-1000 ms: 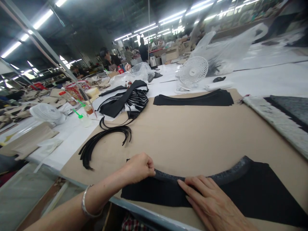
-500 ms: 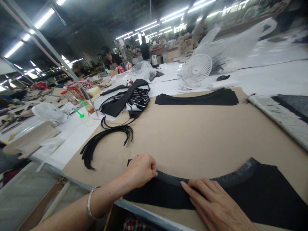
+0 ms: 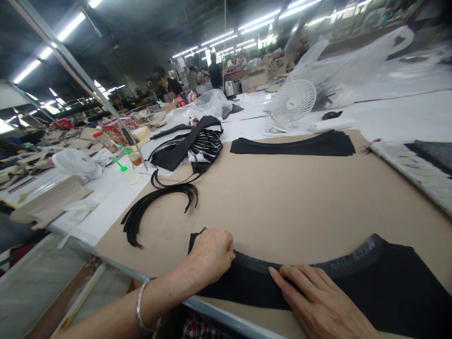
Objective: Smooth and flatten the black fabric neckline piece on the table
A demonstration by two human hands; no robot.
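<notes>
Left fan [image 3: 76, 162]: one of two, white, toward ten o'clock from the middle of the brown sheet [image 3: 282, 202].
Red-capped jar [image 3: 103, 140]: one, farther off at ten; its contents are too small to tell.
Green-tipped bottles [image 3: 129, 175]: two, at ten; the nearer looks whitish inside, the farther amber.
Black strips [image 3: 141, 212]: a curved bundle at nine, overlapping too closely to count.
Striped cloth [image 3: 208, 146]: at eleven, one black band lying across it.
Left hand [image 3: 213, 252]: at seven, fingers curled in, thumb and forefinger closed on the panel's curved edge; this grip matches a second ago.
Black panel [image 3: 254, 287]: one, flat on the sheet from seven round to four, its curved edge lined with a greyish band; it sits slightly farther right in view than before, as do the hands and surroundings.
Stacked black pieces [image 3: 293, 145]: one pile at twelve, layers uncountable.
Right fan [image 3: 294, 101]: the second, just beyond the pile.
Right hand [image 3: 314, 292]: at five, laid flat with fingers extended, pressing the panel without grasping it, the same distance from the left hand as earlier.
Clear bag [image 3: 370, 61]: at one; dark bits show near its base, whether inside or behind cannot be told.
</notes>
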